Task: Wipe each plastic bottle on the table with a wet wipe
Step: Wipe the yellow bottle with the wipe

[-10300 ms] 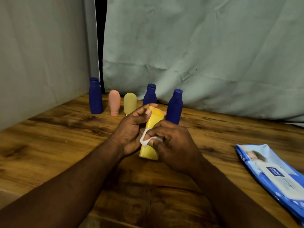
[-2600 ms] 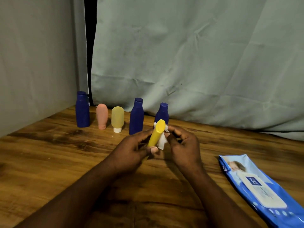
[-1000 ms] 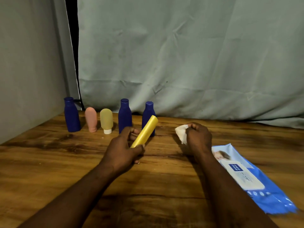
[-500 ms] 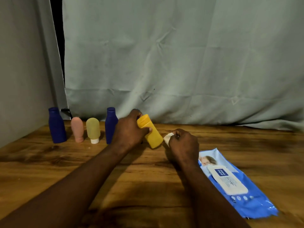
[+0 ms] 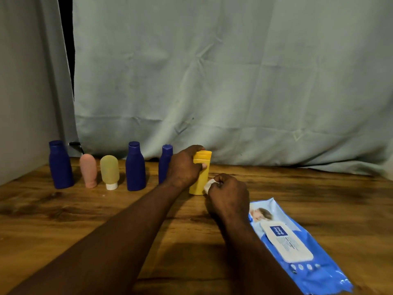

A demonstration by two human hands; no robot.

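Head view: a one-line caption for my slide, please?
Left hand grips upright yellow bottle; right hand pinches wet wipe.

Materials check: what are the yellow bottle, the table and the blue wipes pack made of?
Yellow bottle: probably plastic, opaque with a smooth matte finish; the colour is even and a moulded cap seam shows.
Table: wood or wood-look laminate with a slight sheen; grain streaks show, but I can't tell which it is.
Wipes pack: thin glossy plastic film; it has wrinkles, glare and a white stick-on flap.
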